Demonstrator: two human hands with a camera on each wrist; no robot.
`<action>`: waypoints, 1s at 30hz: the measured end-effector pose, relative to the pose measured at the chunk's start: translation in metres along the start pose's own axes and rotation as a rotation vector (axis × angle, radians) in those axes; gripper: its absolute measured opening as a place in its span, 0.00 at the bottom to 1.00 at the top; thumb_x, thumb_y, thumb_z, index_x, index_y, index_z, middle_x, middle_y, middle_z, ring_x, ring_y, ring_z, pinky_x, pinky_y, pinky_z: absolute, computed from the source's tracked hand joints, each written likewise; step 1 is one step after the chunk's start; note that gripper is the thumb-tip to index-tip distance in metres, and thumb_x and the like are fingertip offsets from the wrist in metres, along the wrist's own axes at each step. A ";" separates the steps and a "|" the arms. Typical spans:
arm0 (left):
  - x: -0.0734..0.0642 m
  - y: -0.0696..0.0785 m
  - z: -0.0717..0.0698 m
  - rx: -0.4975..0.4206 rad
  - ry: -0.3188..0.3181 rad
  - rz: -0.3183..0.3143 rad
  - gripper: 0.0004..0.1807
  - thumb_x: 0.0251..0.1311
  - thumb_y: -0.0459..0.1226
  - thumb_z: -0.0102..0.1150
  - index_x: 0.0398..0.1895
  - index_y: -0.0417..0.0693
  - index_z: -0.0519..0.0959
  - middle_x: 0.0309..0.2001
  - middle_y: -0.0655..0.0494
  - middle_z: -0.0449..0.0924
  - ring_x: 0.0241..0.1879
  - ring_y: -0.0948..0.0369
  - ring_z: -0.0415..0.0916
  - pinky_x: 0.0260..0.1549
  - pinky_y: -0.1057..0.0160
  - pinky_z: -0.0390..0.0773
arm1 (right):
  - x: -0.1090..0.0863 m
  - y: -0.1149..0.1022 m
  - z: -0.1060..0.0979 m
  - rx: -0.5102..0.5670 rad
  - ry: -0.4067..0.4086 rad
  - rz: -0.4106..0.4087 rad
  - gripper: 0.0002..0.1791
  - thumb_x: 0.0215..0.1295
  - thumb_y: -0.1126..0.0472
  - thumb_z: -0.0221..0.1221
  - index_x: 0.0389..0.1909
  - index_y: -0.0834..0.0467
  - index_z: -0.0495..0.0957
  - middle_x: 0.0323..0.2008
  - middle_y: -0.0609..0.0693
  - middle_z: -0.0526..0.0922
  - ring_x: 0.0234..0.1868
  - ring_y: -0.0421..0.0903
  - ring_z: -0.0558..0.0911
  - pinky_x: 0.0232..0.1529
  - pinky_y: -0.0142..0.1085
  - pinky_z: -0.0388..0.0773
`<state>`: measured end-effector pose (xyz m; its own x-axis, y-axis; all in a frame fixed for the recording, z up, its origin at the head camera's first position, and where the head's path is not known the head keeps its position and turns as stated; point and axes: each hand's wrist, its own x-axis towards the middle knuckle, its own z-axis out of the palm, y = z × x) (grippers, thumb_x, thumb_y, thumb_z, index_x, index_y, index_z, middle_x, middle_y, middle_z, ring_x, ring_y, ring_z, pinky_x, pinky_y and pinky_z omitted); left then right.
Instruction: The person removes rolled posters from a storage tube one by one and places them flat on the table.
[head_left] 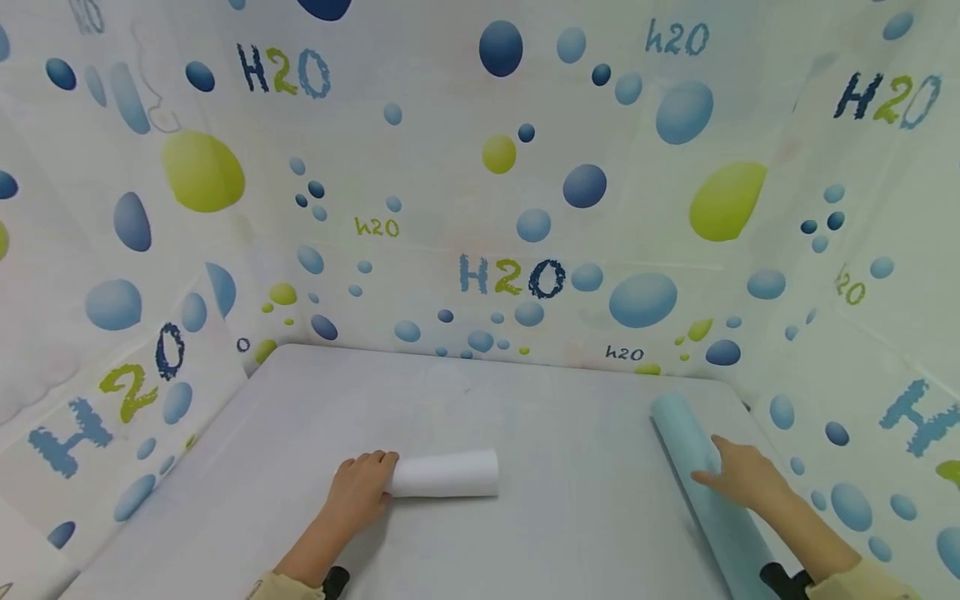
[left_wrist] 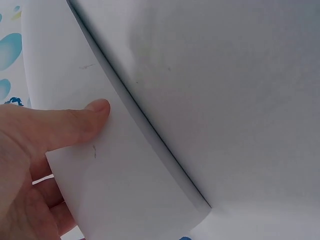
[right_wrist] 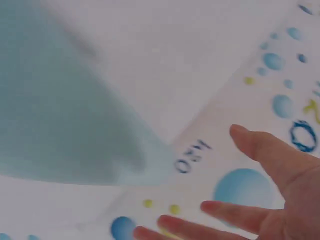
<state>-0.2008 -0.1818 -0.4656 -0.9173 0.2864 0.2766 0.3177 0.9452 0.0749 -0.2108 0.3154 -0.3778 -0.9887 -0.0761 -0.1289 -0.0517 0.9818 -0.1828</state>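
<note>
White roll [head_left: 450, 475], apparently paper or thin sheet, lying on the pale desk [head_left: 562, 467] left of its middle, well short of the far edge and roughly in line with it. Left hand [head_left: 363, 485] grips its left end. Left wrist view: thumb [left_wrist: 99, 111] across the top surface, other fingers partly hidden behind the roll; small grey marks [left_wrist: 94, 151] near the thumb. A dark line runs along the roll's lower side; cannot tell whether its full length bears on the desk.

Light blue roll [head_left: 684, 442] lies beside the desk's right edge, far end near the far right corner, near end running out of view; well apart from the white one. Right hand [head_left: 746, 479] is at this roll, fingers spread wide, holding nothing. Head view shows thumb and forefinger overlapping the roll; right wrist view shows a gap, so contact looks unlikely.

Step in hand, as judged: handling the rolls, with the white one secured and the blue one only reached for. Next move on the blue roll would call for lowering the right hand and curling the fingers round it; on the white roll, light pressure, since a rolled sheet probably dents or unwinds easily.
</note>
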 end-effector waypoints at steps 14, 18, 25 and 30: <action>0.009 0.014 0.000 -0.014 -0.003 0.044 0.25 0.36 0.32 0.73 0.41 0.38 0.75 0.37 0.45 0.78 0.36 0.49 0.76 0.33 0.48 0.74 | 0.014 -0.104 0.013 0.133 0.414 -0.357 0.33 0.56 0.49 0.62 0.61 0.59 0.68 0.45 0.61 0.79 0.40 0.56 0.80 0.38 0.47 0.77; 0.013 0.024 0.003 -0.016 -0.019 0.060 0.25 0.36 0.33 0.73 0.41 0.38 0.75 0.37 0.46 0.78 0.36 0.50 0.76 0.33 0.48 0.74 | 0.018 -0.127 0.028 0.105 0.435 -0.460 0.34 0.55 0.48 0.63 0.61 0.54 0.68 0.56 0.57 0.73 0.55 0.58 0.73 0.49 0.53 0.71; 0.021 0.044 0.005 -0.008 -0.029 0.097 0.24 0.37 0.35 0.73 0.41 0.40 0.75 0.36 0.48 0.78 0.35 0.51 0.76 0.31 0.51 0.74 | 0.025 -0.155 0.058 0.047 0.365 -0.586 0.37 0.53 0.44 0.62 0.63 0.53 0.66 0.60 0.53 0.70 0.60 0.52 0.69 0.56 0.50 0.65; 0.025 0.056 0.007 0.021 -0.011 0.134 0.24 0.36 0.36 0.74 0.40 0.41 0.75 0.35 0.49 0.78 0.34 0.53 0.76 0.29 0.54 0.74 | 0.034 -0.163 0.084 -0.021 0.281 -0.652 0.40 0.50 0.43 0.64 0.64 0.53 0.65 0.61 0.53 0.69 0.61 0.52 0.68 0.57 0.50 0.65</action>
<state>-0.2076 -0.1211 -0.4608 -0.8693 0.4123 0.2728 0.4331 0.9012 0.0179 -0.2244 0.1377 -0.4346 -0.7542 -0.6042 0.2572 -0.6450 0.7550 -0.1182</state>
